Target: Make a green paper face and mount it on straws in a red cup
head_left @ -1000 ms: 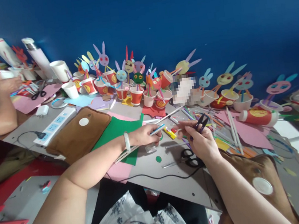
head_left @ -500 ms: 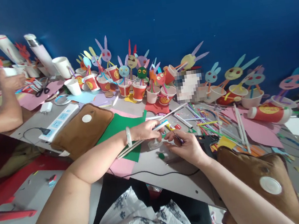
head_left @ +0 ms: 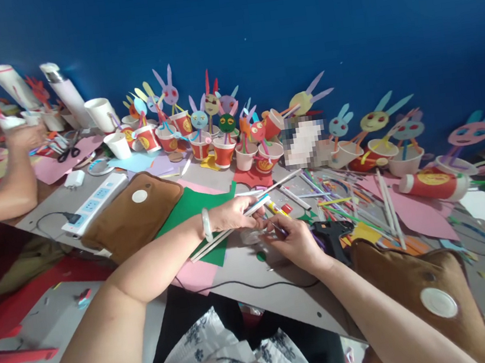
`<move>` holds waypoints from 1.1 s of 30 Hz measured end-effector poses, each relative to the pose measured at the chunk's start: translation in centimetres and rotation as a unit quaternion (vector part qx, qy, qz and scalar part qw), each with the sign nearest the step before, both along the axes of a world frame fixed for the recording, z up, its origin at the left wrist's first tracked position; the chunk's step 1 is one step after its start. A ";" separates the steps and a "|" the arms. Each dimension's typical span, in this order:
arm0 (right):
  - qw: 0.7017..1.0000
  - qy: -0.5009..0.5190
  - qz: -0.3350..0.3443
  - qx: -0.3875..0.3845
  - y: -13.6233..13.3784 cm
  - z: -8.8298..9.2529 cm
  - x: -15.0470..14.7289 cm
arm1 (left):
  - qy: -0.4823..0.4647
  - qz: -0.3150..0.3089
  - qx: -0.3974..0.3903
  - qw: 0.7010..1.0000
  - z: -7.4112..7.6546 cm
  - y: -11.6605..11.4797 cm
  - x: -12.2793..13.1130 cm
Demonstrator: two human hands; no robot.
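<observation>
My left hand (head_left: 234, 213) is closed around a bundle of long white straws (head_left: 279, 185) that lies slanted over the green paper sheet (head_left: 187, 208). My right hand (head_left: 294, 241) rests on the grey table (head_left: 255, 275) just right of the left one. Its fingertips pinch a small thin dark item that I cannot name, right next to the straw bundle and the left fingertips. A small green paper dot (head_left: 260, 256) lies on the table under the hands. A black glue gun (head_left: 332, 233) sits just right of my right hand.
Paper cups with bunny figures (head_left: 219, 143) line the blue wall. A brown pad (head_left: 133, 215) and power strip (head_left: 93, 202) lie to the left, another brown pad (head_left: 421, 283) at right. Loose straws (head_left: 352, 202), pink paper and a tipped red cup (head_left: 433, 185) lie beyond. Another person's hands (head_left: 8, 138) work at far left.
My right hand came down from holding black snips in the air to the table and moved left against the left hand's fingertips. The left hand kept its straws.
</observation>
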State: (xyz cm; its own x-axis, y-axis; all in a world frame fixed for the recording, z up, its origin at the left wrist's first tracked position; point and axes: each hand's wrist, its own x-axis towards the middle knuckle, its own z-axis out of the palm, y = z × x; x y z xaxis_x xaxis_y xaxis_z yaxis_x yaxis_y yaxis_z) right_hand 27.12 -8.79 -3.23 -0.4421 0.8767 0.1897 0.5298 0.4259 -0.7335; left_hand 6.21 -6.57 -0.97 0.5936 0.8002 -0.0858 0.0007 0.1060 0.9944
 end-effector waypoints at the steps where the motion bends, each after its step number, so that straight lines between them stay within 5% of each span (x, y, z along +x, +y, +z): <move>1: 1.000 0.005 -0.007 -0.005 0.0 0.1 0.0 | -0.006 0.005 -0.001 1.000 0.2 0.0 -0.1; 10: 0.995 0.052 -0.029 -0.076 0.2 1.5 0.4 | -0.017 0.052 0.026 0.998 2.4 -0.6 -0.4; 22: 0.988 0.080 -0.063 -0.115 1.4 2.9 1.5 | -0.064 0.098 0.031 0.993 2.6 -0.4 -0.8; 29: 0.970 0.116 -0.066 -0.201 1.9 2.7 2.0 | -0.134 0.121 0.029 0.983 3.2 -0.5 -1.3; 33: 0.982 0.071 -0.040 -0.173 0.6 2.4 1.0 | -0.117 0.129 0.066 0.982 4.2 -2.0 -0.5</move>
